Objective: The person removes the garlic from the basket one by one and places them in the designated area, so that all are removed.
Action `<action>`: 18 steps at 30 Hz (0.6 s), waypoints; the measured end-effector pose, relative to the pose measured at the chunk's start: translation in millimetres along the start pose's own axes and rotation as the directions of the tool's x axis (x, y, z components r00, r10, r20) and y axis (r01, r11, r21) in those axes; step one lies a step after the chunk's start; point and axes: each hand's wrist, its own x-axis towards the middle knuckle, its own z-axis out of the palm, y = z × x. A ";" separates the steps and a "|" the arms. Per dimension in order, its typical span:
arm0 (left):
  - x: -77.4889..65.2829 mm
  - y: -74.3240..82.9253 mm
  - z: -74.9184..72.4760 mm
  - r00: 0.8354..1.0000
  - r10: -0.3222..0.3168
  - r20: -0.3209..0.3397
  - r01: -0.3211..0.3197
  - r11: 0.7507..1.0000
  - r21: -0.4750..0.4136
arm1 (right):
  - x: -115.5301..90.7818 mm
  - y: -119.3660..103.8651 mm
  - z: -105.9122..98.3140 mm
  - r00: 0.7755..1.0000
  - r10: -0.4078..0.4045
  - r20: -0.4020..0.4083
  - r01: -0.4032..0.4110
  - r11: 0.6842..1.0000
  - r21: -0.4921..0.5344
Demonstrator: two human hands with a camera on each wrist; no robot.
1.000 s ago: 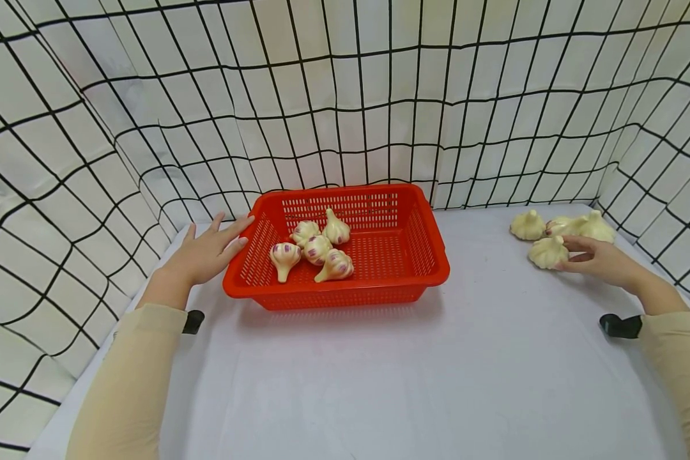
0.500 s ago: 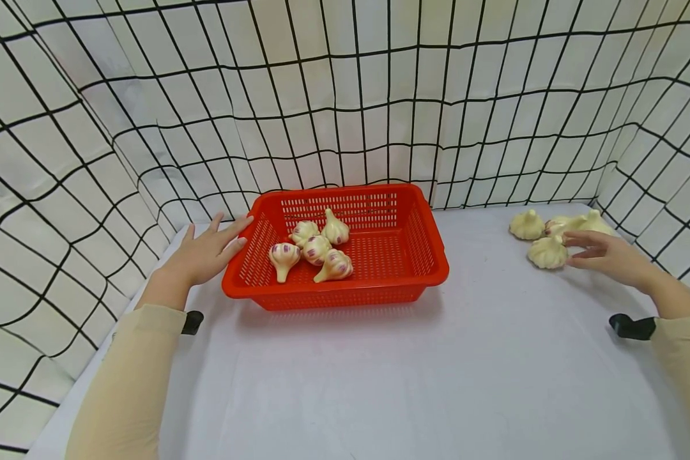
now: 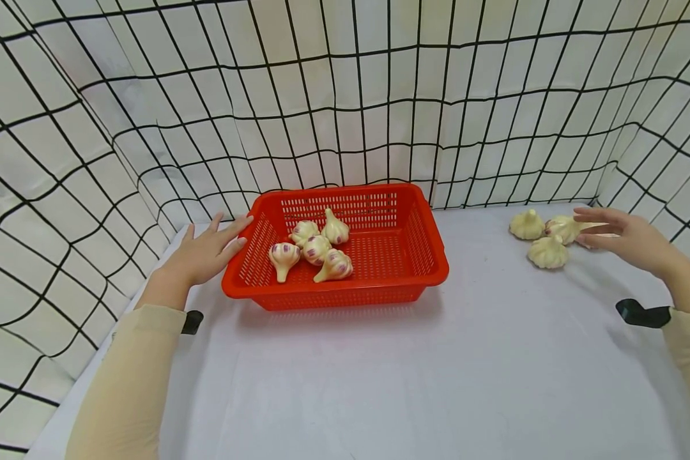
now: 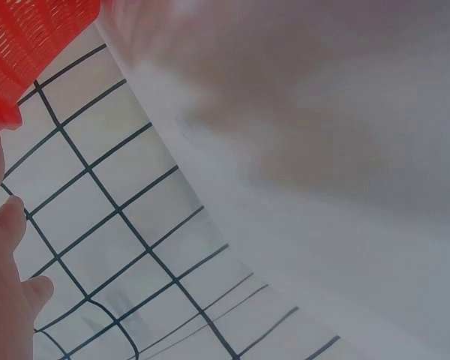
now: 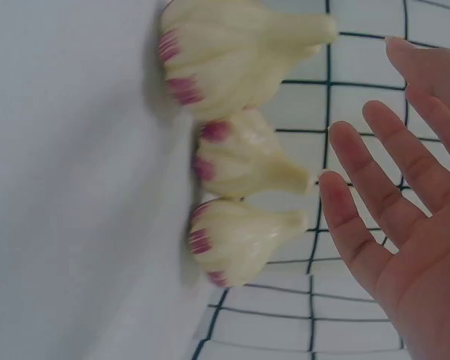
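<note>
My left hand [image 3: 204, 254] lies with spread, straight fingers at the left rim of a red plastic basket [image 3: 351, 291], its fingertips right at the rim. Several purple-streaked garlic bulbs [image 3: 316, 250] sit together in the basket's left half. On the far right, my right hand [image 3: 632, 239] hovers beside a small group of loose garlic bulbs, fingers extended, holding nothing. A pale bulb [image 3: 549, 252] is at the front of that group, another bulb [image 3: 526, 225] behind it. The hand partly covers the rest. In the right wrist view, the fingers [image 5: 390, 202] are apart from the bulb stems [image 5: 289, 178].
A white cloth-covered table [image 3: 345, 377] lies under everything. Black wire grid [image 3: 388, 102] over white sheeting stands along the back and both sides, close behind the basket and the loose bulbs. A dark wrist camera [image 3: 641, 313] juts out below the right hand.
The right hand has let go of the front garlic bulb and moved up and to the right, its fingers opening. That bulb stays in place. The left hand and basket have barely moved.
</note>
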 end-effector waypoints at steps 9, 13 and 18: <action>-0.3 1.0 -3.2 1.000 0.001 0.021 -0.002 1.000 0.010 | 6.4 -38.4 -7.6 0.999 -0.034 -0.004 0.034 0.999 -0.012; -1.0 1.2 -3.6 1.000 0.003 0.025 -0.003 1.000 0.016 | 12.2 -53.2 -8.9 0.998 -0.066 0.013 0.066 0.998 -0.010; -1.2 1.4 -2.6 1.000 0.006 0.006 -0.006 1.000 0.018 | 23.1 -75.7 -7.5 0.995 -0.096 0.032 0.096 0.995 -0.014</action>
